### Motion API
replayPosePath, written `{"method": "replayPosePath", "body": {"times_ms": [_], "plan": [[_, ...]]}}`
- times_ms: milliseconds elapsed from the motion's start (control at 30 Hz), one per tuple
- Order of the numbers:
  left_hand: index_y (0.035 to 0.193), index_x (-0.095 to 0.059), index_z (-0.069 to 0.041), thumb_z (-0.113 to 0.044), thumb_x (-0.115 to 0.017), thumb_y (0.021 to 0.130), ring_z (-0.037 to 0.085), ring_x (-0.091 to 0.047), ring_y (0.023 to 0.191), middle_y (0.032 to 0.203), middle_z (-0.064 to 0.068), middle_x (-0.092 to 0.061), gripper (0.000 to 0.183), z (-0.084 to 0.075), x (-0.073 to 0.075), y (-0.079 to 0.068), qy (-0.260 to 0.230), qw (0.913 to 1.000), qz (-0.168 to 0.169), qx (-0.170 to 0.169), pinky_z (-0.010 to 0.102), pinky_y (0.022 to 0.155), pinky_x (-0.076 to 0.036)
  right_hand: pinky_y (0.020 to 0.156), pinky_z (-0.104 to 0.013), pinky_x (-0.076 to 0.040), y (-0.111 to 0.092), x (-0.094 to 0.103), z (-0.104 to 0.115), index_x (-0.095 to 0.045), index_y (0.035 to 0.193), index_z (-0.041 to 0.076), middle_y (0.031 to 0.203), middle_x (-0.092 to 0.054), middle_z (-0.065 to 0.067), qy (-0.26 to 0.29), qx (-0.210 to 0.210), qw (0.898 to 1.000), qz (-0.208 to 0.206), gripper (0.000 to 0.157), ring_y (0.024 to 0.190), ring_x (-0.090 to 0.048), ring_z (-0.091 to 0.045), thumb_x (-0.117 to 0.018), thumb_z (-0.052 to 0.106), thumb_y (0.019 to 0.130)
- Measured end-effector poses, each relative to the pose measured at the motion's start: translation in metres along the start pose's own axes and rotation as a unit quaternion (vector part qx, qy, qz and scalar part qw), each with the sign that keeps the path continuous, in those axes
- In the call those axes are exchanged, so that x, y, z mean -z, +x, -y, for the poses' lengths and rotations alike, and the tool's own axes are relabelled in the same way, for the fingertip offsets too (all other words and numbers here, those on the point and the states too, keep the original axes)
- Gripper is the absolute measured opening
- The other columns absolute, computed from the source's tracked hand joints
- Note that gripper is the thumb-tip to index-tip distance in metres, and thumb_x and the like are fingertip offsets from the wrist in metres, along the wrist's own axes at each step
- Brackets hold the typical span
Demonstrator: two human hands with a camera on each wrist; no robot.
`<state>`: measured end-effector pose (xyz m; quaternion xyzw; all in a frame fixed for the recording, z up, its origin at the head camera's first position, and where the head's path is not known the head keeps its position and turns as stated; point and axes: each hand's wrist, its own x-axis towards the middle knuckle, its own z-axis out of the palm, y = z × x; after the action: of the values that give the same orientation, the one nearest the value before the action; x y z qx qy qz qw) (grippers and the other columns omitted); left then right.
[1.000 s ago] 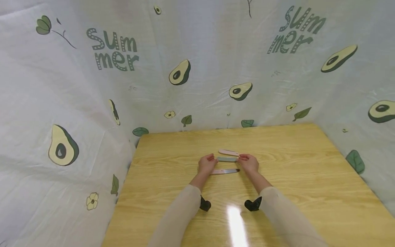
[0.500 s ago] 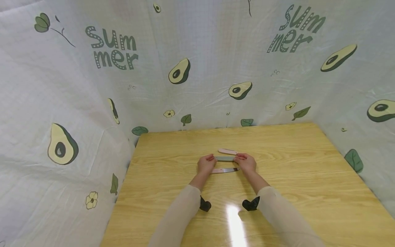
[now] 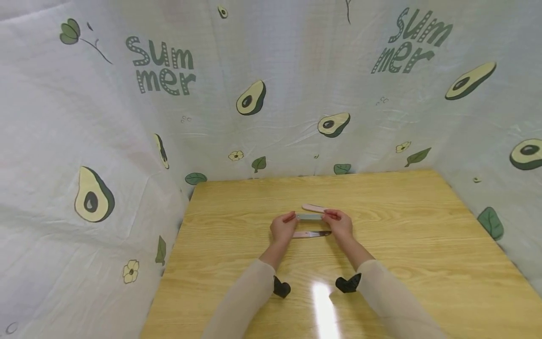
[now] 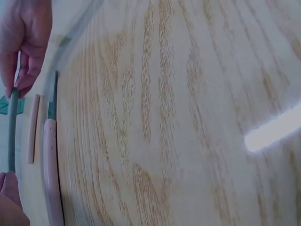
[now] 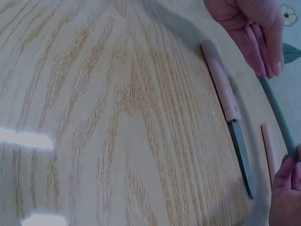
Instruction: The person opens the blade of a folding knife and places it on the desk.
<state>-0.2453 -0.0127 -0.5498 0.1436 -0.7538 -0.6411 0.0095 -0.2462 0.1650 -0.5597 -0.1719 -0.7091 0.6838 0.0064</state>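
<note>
Between my two hands, a slim grey-green bar is held level by its ends; its kind does not show. The left hand pinches one end with thumb and fingers, and the right hand pinches the other. Nearer to me on the wooden table lies a knife with a pink handle and a dark narrow blade, pointing right in the head view. Just beyond the bar is a flat pink strip, like a sheath, its right end overlapped by the right hand. The left fingers overlap the knife's handle end.
The wooden table reaches back to a white cloth printed with avocados and leaves, which also hangs along both sides. A black wrist mount sits at the left cuff, another mount at the right. Light glares off the front.
Both hands have shifted slightly left with the grey-green bar, relative to the knife lying on the table. The grip at both ends stays the same. The head view has moved a little.
</note>
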Motion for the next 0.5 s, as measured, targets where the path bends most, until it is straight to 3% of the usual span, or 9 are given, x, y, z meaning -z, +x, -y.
{"method": "replayPosePath", "body": {"times_ms": [133,267,500], "plan": [[0.104,-0.076,-0.008,-0.011,-0.076,0.082,0.017,-0.071,0.094,0.104,0.007,-0.075,0.022,0.0,0.004,-0.001,-0.038,0.9992,-0.013,-0.011,0.023,0.078,-0.059,0.085,-0.022,-0.057,-0.005,0.003,0.0,-0.055,0.126,-0.011,0.086,-0.065,0.012,0.052,-0.004,0.997,0.059,0.036,0.079,-0.062,0.003,-0.062,0.005,0.093],[0.103,-0.075,-0.007,-0.01,-0.077,0.081,0.019,-0.072,0.095,0.105,0.008,-0.075,0.022,0.0,0.009,0.0,-0.067,0.9975,-0.01,-0.019,0.023,0.079,-0.058,0.085,-0.021,-0.057,-0.01,0.005,0.001,-0.054,0.126,-0.014,0.089,-0.067,0.012,0.105,-0.002,0.99,0.098,0.036,0.08,-0.063,0.002,-0.06,0.0,0.093],[0.104,-0.075,-0.004,-0.012,-0.077,0.081,0.012,-0.07,0.088,0.103,0.008,-0.075,0.024,0.003,0.017,0.001,-0.059,0.9982,0.01,-0.008,0.02,0.076,-0.058,0.086,-0.02,-0.056,-0.018,0.005,0.004,-0.059,0.124,-0.009,0.099,-0.069,0.01,0.155,0.018,0.977,0.145,0.033,0.089,-0.066,-0.001,-0.061,0.0,0.092]]}}
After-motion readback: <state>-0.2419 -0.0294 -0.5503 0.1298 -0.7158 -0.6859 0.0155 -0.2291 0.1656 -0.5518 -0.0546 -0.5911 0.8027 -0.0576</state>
